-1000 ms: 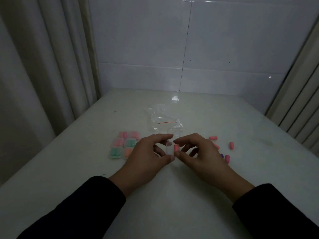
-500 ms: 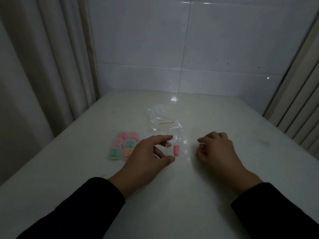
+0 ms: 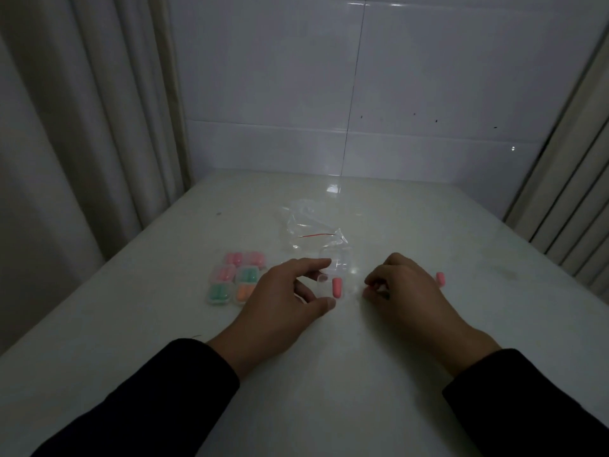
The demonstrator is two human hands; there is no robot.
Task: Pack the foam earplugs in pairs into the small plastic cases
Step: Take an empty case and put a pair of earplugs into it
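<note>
A: Status on counter (image 3: 329, 374)?
B: Left hand (image 3: 283, 301) pinching open case (image 3: 340, 273) between thumb and forefinger. Right hand (image 3: 405, 291) curled at 3 o'clock of it; holding anything, cannot tell. Bag (image 3: 313, 227) at 12 o'clock.
A: Progress?
B: Roughly six packed cases (image 3: 235, 280) at 9 o'clock of left hand. One pink earplug (image 3: 336, 287) in open case, mate missing. Loose earplug (image 3: 440, 279) at 3 o'clock of right hand. Likely next.

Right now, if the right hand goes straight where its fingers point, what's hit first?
The right hand, seemingly pinching a pink foam earplug, points left; first is probably the small clear plastic case holding another pink earplug, in the left hand. Depth unclear.
</note>
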